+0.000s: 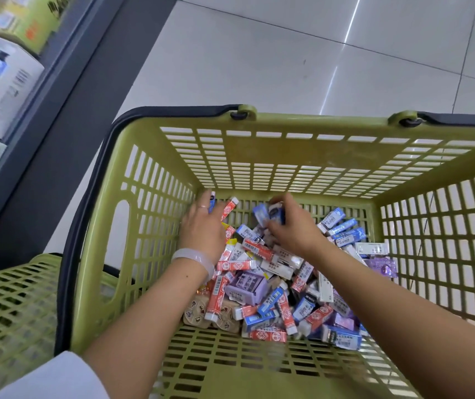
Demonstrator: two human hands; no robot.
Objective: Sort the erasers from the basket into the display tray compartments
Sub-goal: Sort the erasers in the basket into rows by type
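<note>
Both hands are down in the green basket (288,156), at the 12 o'clock end of a loose heap of erasers (271,283). The left hand (201,226) curls round a red-sleeved eraser (228,208) and what looks like a blue one behind its fingers; the right hand (291,226) pinches 2 blue-sleeved erasers (269,214). The main risk, as I judge it, is that holding several smooth sleeves at once lets 1 slip back into the heap, or that colours get mixed in 1 grip and land in the wrong compartment. The display tray is not in view, so its compartments cannot be checked. Counts: 1 basket in use, a 2nd green basket (9,306) at 8 o'clock, 2 hands, 1 pale bangle (193,258) on the left wrist. The erasers, red, blue, purple and white, are far too many and too overlapped to count exactly; several dozen at least.
</note>
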